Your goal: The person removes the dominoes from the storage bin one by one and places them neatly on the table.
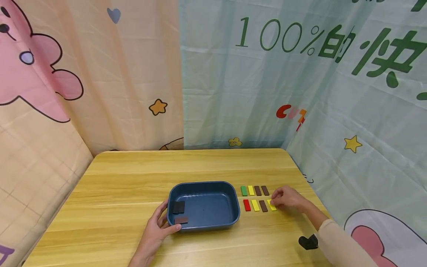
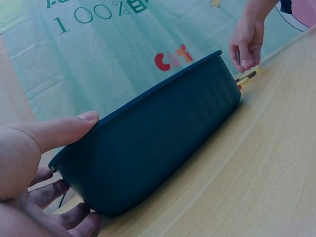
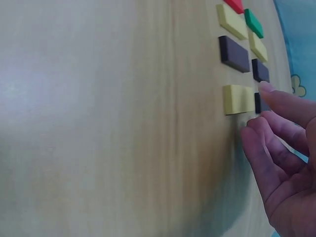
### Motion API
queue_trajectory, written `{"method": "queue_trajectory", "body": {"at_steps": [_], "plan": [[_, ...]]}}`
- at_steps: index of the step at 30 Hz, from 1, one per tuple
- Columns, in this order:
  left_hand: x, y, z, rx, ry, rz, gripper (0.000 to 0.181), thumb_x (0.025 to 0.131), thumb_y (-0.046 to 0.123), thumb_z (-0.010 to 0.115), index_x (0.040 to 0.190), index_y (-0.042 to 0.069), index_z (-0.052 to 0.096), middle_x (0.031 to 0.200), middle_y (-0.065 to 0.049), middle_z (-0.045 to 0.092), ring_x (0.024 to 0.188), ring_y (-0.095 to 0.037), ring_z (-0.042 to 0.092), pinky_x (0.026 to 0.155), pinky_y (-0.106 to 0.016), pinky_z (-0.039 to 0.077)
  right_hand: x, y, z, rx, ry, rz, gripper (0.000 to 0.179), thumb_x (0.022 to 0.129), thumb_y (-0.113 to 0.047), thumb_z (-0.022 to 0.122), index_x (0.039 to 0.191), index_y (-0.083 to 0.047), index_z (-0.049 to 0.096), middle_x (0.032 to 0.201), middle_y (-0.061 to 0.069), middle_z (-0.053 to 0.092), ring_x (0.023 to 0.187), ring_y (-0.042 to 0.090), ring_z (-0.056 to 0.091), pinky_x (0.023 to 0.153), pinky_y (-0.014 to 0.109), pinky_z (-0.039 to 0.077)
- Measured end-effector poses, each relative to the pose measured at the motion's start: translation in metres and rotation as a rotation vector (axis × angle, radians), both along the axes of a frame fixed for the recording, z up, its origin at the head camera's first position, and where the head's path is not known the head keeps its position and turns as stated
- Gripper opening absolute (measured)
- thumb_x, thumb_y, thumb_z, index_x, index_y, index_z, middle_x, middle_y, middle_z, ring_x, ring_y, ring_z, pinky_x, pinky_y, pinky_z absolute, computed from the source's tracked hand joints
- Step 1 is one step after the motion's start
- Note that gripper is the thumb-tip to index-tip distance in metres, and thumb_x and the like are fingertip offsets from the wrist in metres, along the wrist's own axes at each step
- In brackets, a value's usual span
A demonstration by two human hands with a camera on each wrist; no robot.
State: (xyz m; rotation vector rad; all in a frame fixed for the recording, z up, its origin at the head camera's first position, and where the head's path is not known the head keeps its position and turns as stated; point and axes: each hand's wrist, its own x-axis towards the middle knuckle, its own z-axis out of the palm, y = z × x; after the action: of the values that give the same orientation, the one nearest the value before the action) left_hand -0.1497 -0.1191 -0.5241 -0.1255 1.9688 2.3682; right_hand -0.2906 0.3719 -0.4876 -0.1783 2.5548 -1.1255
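- Left hand: curled round the near corner of the blue tray, thumb over its rim, fingers against its outer wall.
- Right hand: fingers loosely bent, thumb a little apart from them, nothing seen between; just beside the end yellow block.
- Inside the tray, nearest the left hand: black pieces and a brown piece.
- Between tray and right hand: two rows of flat blocks, red, yellow and brown nearer, green, yellow and two browns farther.
- Under both hands: a pale wood-grain table, its far corners rounded.
- Beyond the hands: hanging cloth, peach to the left, pale blue-green ahead and right, printed with stars, a pink figure and green lettering.
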Motion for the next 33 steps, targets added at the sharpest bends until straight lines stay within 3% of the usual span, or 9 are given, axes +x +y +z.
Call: {"method": "queue_trajectory", "body": {"at_steps": [8, 20, 25, 29, 33], "plan": [[0.0, -0.001, 0.0, -0.006, 0.004, 0.003, 0.09, 0.086, -0.001, 0.083, 0.16, 0.013, 0.034, 0.165, -0.014, 0.031, 0.145, -0.038, 0.039, 0.096, -0.033, 0.054, -0.01, -0.014, 0.017, -0.005, 0.036, 0.034, 0.028, 0.091, -0.01, 0.08, 0.108, 0.008, 0.067, 0.087, 0.008, 0.065, 0.076, 0.022, 0.062, 0.07, 0.036, 0.059], [0.0, -0.001, 0.0, 0.004, 0.003, -0.001, 0.09, 0.086, -0.002, 0.083, 0.16, 0.012, 0.033, 0.165, -0.014, 0.031, 0.146, -0.039, 0.037, 0.096, -0.034, 0.054, -0.019, -0.046, 0.033, 0.017, 0.041, 0.087, 0.025, 0.09, -0.01, 0.081, 0.108, 0.003, 0.069, 0.089, 0.007, 0.064, 0.079, 0.022, 0.063, 0.074, 0.038, 0.059], [-0.001, -0.001, 0.0, -0.005, 0.005, 0.002, 0.09, 0.086, -0.001, 0.083, 0.16, 0.012, 0.034, 0.165, -0.014, 0.031, 0.145, -0.039, 0.038, 0.096, -0.034, 0.054, -0.023, -0.063, 0.041, 0.037, 0.077, 0.167, 0.024, 0.09, -0.012, 0.08, 0.106, 0.002, 0.07, 0.087, 0.005, 0.065, 0.074, 0.021, 0.061, 0.069, 0.041, 0.056], [-0.001, -0.001, 0.0, -0.002, 0.008, 0.001, 0.09, 0.086, -0.001, 0.083, 0.16, 0.013, 0.034, 0.164, -0.014, 0.032, 0.145, -0.039, 0.039, 0.094, -0.032, 0.054, -0.024, -0.076, 0.047, 0.019, 0.097, 0.244, 0.026, 0.091, -0.012, 0.08, 0.107, 0.005, 0.069, 0.086, 0.004, 0.066, 0.071, 0.031, 0.064, 0.063, 0.046, 0.055], [0.0, -0.001, 0.0, 0.0, 0.002, 0.0, 0.089, 0.086, -0.001, 0.083, 0.159, 0.013, 0.035, 0.164, -0.014, 0.032, 0.145, -0.039, 0.039, 0.094, -0.032, 0.054, -0.025, -0.087, 0.052, 0.024, 0.124, 0.293, 0.025, 0.09, -0.012, 0.081, 0.105, 0.003, 0.07, 0.086, 0.003, 0.067, 0.073, 0.03, 0.065, 0.065, 0.04, 0.054]]}}
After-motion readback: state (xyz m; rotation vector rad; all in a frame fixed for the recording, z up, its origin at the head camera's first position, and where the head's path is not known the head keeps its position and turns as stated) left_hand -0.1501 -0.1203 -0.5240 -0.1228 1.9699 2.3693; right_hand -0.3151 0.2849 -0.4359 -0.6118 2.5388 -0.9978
